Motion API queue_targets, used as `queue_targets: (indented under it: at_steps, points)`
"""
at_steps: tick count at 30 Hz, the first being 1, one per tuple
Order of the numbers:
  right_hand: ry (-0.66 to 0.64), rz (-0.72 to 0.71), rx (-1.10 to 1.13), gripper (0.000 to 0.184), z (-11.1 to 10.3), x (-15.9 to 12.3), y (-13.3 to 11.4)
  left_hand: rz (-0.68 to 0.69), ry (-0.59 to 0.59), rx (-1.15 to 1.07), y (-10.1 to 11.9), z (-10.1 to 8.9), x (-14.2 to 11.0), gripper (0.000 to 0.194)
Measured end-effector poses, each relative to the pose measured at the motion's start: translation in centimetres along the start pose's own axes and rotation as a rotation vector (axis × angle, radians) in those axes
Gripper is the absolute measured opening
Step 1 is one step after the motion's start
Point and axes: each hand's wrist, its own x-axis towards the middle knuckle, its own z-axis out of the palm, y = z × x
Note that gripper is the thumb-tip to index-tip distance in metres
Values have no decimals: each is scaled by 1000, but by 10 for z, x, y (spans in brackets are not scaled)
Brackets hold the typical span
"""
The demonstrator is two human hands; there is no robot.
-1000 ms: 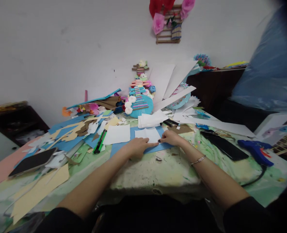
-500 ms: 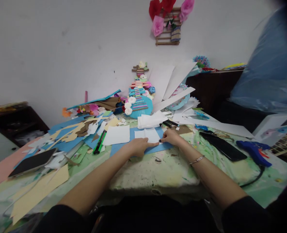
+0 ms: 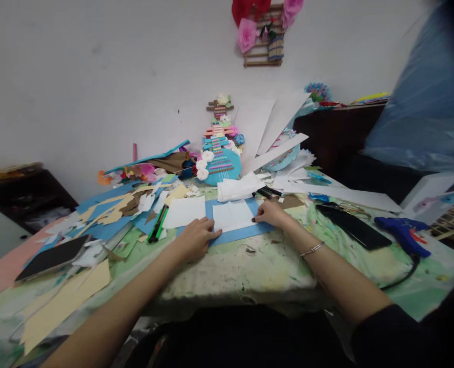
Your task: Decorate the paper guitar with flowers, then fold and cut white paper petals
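A creased sheet of white paper point(image 3: 232, 214) lies on a blue sheet point(image 3: 242, 233) in front of me. My left hand point(image 3: 199, 237) is at its lower left corner, fingers curled and thumb reaching over the near edge; the corner is hidden between them. At the lower right corner, my right hand point(image 3: 272, 213) has its fingers closed in a pinch on the paper. Left of the blue sheet are another white paper point(image 3: 184, 211) and a green utility knife point(image 3: 158, 224). Folded white papers point(image 3: 238, 188) and black pens point(image 3: 267, 192) lie just beyond.
A black phone point(image 3: 353, 225) and a blue glue gun point(image 3: 401, 235) with its cord lie to the right. Paper scraps point(image 3: 115, 209) and another dark phone point(image 3: 52, 258) cover the left. A blue paper instrument point(image 3: 223, 166) leans on the wall at the back.
My left hand has slid left along the paper's near edge, from beside the right hand to the lower left corner. My right hand stays at the right corner.
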Motion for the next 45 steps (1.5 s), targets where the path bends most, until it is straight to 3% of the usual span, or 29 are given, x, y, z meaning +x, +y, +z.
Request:
queue_targets:
  at_steps: [7, 13, 16, 18, 21, 24, 27, 31, 36, 40, 45]
  points:
    - [15, 2, 17, 17, 5, 4, 4, -91, 72, -182, -8, 7, -9, 39]
    - [54, 50, 67, 29, 8, 9, 3, -143, 115, -358, -18, 13, -14, 47]
    - [46, 54, 88, 19, 9, 16, -3, -269, 231, -440, -31, 19, -10, 37]
    - [49, 51, 97, 21, 10, 22, -9, -420, 327, -366, -46, 25, -9, 28]
    - [43, -3, 140, 18, 12, 27, -21, -579, 280, -174, -67, 32, -13, 29]
    - [51, -120, 233, 16, 11, 30, -36, -571, 146, -131, -76, 36, -18, 34]
    - [152, -168, 323, 13, 1, 41, -47, -578, 122, -135, -74, 36, -19, 36]
    - [323, -59, 398, 14, -21, 72, -44, -592, 170, -147, -67, 33, -16, 33]
    - [446, 93, 338, 12, -36, 102, -17, -478, 169, -163, -62, 32, -12, 25]
    - [500, 146, 273, 8, -37, 103, -3, -414, 155, -221, -64, 34, -11, 24]
    - [639, 71, 248, 26, -35, 83, -4, -501, 201, -270, -68, 37, -12, 23]
